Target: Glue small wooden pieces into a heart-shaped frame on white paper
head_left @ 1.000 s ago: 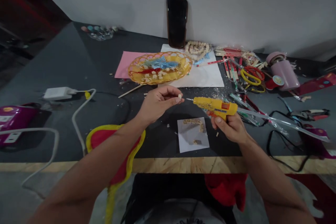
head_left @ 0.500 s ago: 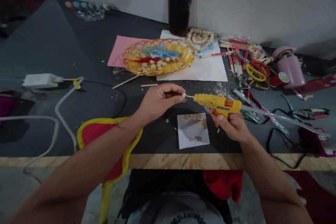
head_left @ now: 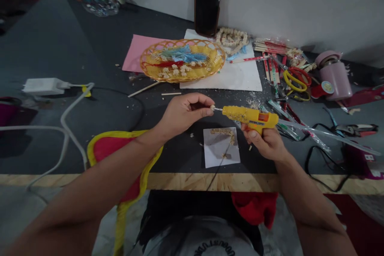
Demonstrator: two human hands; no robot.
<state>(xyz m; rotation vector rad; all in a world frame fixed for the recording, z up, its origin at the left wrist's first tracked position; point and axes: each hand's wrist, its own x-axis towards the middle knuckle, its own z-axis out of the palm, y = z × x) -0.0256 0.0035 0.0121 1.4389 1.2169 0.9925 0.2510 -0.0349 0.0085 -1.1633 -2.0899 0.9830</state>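
My right hand (head_left: 264,142) is wrapped round the handle of a yellow hot glue gun (head_left: 247,117), whose metal nozzle points left. A clear glue stick (head_left: 327,133) sticks out of its back. Between thumb and fingertips, my left hand (head_left: 190,112) pinches a small pale bead-like piece (head_left: 213,107), and the nozzle tip is at or touching it. Below the gun, a white paper square (head_left: 211,156) bears a bent row of small beige pieces (head_left: 229,133) and a separate small piece (head_left: 223,155).
Behind my hands stands a yellow woven basket (head_left: 144,70) with tassels and pale pieces. A phone (head_left: 208,4) leans on the wall. On the right lie scissors (head_left: 292,82), thread (head_left: 322,90), pliers (head_left: 357,130) and a pink jar (head_left: 334,76). A white cable (head_left: 70,128) runs along the left.
The camera view has shifted slightly. Both hands keep nearly the same pose, with the nozzle still at the small piece. A thin dark strand or shadow now crosses the paper square.
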